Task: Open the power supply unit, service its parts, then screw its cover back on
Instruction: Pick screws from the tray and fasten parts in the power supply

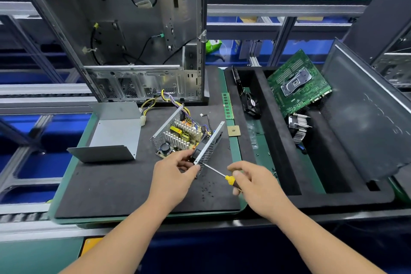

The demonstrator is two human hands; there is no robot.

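The open power supply unit (pixel 186 138) sits on the counter (pixel 111 184); left hand (pixel 173 176) fingers pinch its mesh corner, right hand (pixel 251 182) fingers curl around the screwdriver (pixel 220 174), tip at that corner

Two bare forearms reach forward over the bench edge, converging toward the middle. The left hand (pixel 175 172) curls its fingers and thumb in a pinching grip, knuckles up. The right hand (pixel 253 181) closes around a slim handle, wrist angled inward.
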